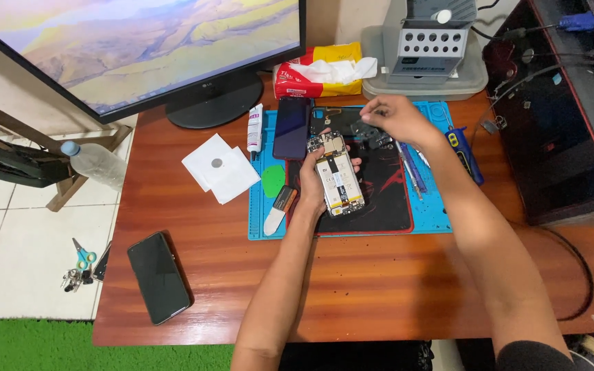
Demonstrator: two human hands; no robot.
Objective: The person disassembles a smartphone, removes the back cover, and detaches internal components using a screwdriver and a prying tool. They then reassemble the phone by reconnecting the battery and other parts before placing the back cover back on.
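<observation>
My left hand (311, 180) grips an opened smartphone (338, 177), its back cover off, showing the battery and circuit board. It is held over the black inner pad (386, 199) of a blue repair mat (434, 206). My right hand (400, 118) reaches to the mat's far side, fingers pinched over small dark parts (371, 134); whether it holds one I cannot tell. A dark phone screen panel (291, 128) lies flat at the mat's upper left.
A monitor (146, 48) stands at the back left. Also here: tissue pack (321, 69), grey tool stand (426, 48), white tube (255, 128), green pick (273, 180), spatula tool (280, 209), white papers (220, 168), another black phone (159, 277), tweezers and screwdriver (462, 148), plastic bottle (97, 163).
</observation>
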